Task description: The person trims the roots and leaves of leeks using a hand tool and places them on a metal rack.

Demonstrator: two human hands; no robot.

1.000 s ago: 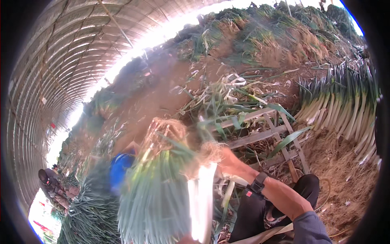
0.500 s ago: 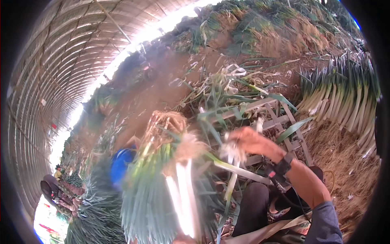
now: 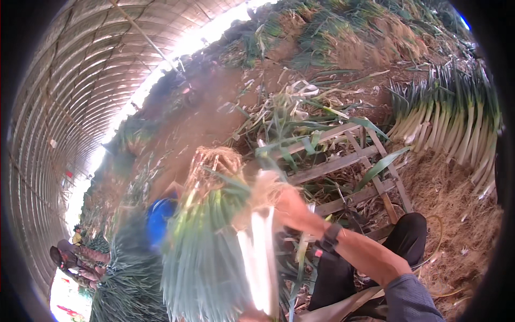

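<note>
A few leeks with clean white shanks (image 3: pixel 262 252) stand roots up in front of me. My left hand (image 3: pixel 253 315) grips them low down, where only a little of it shows at the bottom edge. My right hand (image 3: pixel 289 206), with a dark band on its wrist, is beside the pale root tuft (image 3: pixel 268 189) at their upper end. Motion smears its fingers, so their grip cannot be made out. Just left of these lies a large bundle of leeks (image 3: pixel 206 257) with brown roots at the top and green leaves hanging down.
A slatted wooden frame (image 3: pixel 335 167) strewn with leaf scraps stands beyond my knees. Trimmed leeks (image 3: pixel 448 118) are stacked at the right, above loose roots (image 3: pixel 440 209). A blue rounded object (image 3: pixel 160 221) is left of the bundle. Another person (image 3: pixel 75 257) is at the far left.
My right hand has moved left and nearer, from over the wooden frame to the root tuft. The white-shanked leeks have shifted slightly right.
</note>
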